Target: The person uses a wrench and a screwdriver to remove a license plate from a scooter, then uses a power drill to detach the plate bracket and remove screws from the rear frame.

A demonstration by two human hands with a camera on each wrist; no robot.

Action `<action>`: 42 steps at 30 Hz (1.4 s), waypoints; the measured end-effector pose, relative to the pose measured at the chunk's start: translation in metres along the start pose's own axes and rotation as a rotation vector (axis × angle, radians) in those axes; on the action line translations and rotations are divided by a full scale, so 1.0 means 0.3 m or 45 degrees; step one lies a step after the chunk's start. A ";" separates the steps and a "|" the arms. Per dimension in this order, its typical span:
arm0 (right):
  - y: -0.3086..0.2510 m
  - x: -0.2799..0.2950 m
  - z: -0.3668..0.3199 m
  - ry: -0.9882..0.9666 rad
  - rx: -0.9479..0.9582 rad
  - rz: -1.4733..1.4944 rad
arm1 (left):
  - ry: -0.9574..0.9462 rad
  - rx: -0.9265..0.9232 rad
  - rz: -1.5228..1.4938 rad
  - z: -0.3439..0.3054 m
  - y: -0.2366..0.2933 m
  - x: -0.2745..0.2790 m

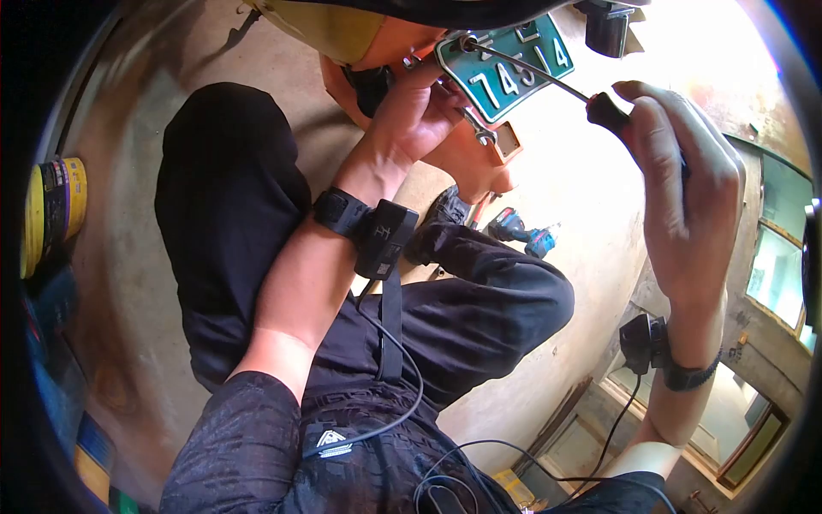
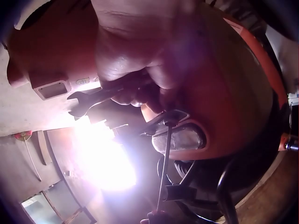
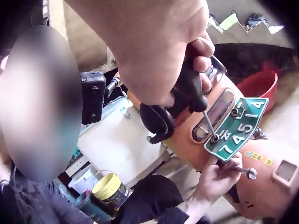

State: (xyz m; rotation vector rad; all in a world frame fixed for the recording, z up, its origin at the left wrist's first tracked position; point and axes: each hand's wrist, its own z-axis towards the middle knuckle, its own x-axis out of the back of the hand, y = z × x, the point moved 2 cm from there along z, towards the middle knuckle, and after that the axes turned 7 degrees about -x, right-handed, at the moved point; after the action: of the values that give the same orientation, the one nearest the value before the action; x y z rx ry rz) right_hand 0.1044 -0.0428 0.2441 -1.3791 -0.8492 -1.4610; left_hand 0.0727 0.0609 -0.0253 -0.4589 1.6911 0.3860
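Observation:
A green licence plate (image 1: 505, 73) with raised white characters is at the tail of an orange scooter (image 3: 187, 140). My right hand (image 1: 693, 188) grips the dark handle of a screwdriver (image 1: 548, 75). Its long shaft slants down to a fastener at one corner of the plate, the tip right at the fastener's head. At the plate's lower edge my left hand (image 1: 419, 111) holds an open-end wrench (image 2: 86, 101), whose forked end sticks out past the fingers. In the right wrist view that wrench (image 3: 251, 173) shows just below the plate. The wrench's other end is hidden by the hand.
A blue and black power tool (image 1: 509, 224) lies on the floor beyond my knee. In the right wrist view a red basin (image 3: 261, 88) stands behind the plate, and a yellow bucket (image 3: 107, 185) is near a white cabinet. A cable runs from each wrist camera.

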 end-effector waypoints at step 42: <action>-0.020 0.043 0.042 -0.236 -0.023 -0.437 | 0.074 -0.263 0.262 -0.033 0.029 -0.048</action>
State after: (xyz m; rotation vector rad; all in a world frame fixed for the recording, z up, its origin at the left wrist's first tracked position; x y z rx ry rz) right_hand 0.1039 -0.0313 0.2591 -1.4488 -1.2427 -1.6153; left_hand 0.0620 0.0646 -0.0095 -0.4508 1.7686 0.7087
